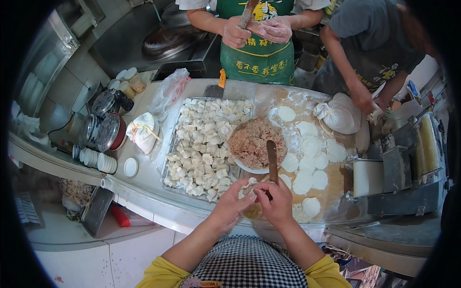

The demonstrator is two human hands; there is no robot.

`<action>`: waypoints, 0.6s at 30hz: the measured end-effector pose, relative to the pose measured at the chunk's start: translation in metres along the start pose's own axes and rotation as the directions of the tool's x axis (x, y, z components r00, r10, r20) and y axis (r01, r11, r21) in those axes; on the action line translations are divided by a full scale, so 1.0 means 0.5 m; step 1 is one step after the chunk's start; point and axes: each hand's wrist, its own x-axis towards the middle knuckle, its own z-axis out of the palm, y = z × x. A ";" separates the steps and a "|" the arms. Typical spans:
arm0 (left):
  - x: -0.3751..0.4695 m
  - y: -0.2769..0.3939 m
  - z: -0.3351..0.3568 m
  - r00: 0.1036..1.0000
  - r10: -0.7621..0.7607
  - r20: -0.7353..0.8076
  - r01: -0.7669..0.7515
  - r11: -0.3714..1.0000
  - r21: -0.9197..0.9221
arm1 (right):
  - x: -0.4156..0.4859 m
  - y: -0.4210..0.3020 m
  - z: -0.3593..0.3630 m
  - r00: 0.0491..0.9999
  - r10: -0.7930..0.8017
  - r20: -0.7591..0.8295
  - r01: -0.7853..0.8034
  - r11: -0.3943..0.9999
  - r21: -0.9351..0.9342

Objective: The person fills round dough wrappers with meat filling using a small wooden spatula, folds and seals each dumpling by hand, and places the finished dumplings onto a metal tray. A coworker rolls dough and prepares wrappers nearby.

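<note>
My left hand (232,203) holds a partly folded dumpling (248,187) at the counter's near edge. Its fingers meet those of my right hand (274,201), which pinches the dumpling's edge and keeps a wooden spatula (272,158) in its grip. The spatula stands up over a white bowl of minced filling (257,144). Left of the bowl, a metal tray (168,163) is crowded with folded dumplings (207,144). Round dough wrappers (309,145) lie on the floured wooden board (338,180) to the right. A small bowl (252,211) is partly hidden beneath my hands.
Across the counter a co-worker's hands (257,31) hold a wrapper and spatula. Another co-worker's hands (369,104) handle dough beside a cloth bundle (342,113). A dough-rolling machine (396,169) stands right. A scraper with an orange handle (222,78), lidded pots (108,131) and stacked dishes (107,163) are also there.
</note>
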 end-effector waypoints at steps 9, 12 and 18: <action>-0.011 0.021 0.015 0.997 -0.021 -0.070 0.015 0.996 -0.089 | 0.009 -0.036 0.004 0.996 -0.044 -0.072 0.044 0.999 0.008; -0.020 0.032 0.024 0.999 -0.008 -0.039 0.001 0.987 -0.160 | 0.018 -0.033 0.006 0.980 -0.199 -0.022 0.198 0.979 -0.044; -0.022 0.023 0.026 1.000 -0.015 -0.021 0.018 0.993 0.119 | 0.013 -0.055 0.023 0.993 -0.094 -0.076 0.101 0.991 0.093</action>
